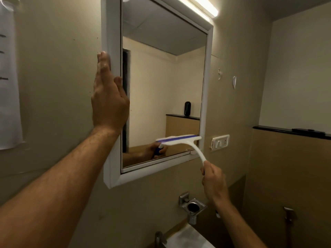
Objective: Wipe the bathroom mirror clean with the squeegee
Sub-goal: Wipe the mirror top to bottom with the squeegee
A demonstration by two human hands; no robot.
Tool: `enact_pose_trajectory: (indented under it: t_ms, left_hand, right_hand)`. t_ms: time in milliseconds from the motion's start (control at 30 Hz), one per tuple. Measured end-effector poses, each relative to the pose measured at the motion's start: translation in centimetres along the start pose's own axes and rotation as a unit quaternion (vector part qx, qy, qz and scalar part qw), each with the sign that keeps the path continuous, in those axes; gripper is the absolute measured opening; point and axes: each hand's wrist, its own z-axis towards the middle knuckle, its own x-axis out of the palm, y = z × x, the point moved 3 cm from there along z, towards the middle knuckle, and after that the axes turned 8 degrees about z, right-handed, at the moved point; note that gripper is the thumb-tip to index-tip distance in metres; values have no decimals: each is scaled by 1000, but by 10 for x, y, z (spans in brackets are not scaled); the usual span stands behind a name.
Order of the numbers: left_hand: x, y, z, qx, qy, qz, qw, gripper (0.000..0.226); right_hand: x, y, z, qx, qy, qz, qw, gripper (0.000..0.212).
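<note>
A white-framed mirror (161, 77) hangs on the beige wall. My left hand (109, 97) lies flat with fingers together against the frame's left side, the thumb on its front edge. My right hand (214, 181) is closed around the handle of a white squeegee (179, 140) with a blue blade. The blade rests on the glass near the mirror's lower right corner, roughly level. The hand and squeegee are reflected in the glass.
A lit tube lamp (202, 5) sits above the mirror. A switch plate (220, 141) is right of it. Below are a metal holder (194, 205), a tap (158, 238) and a basin (188, 237). A dark ledge (286, 130) runs at right, paper (8, 86) hangs at left.
</note>
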Motion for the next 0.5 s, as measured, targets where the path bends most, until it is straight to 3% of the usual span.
enact_pose_trajectory:
  t_ms: [300, 500]
  left_hand:
    - [-2, 4, -13, 4, 5, -7, 1000, 55]
    - [-4, 5, -20, -1, 13, -12, 1000, 54]
  right_hand:
    - [12, -8, -7, 24, 1, 2, 1000, 40]
    - [-1, -12, -17, 15, 12, -62, 998, 42]
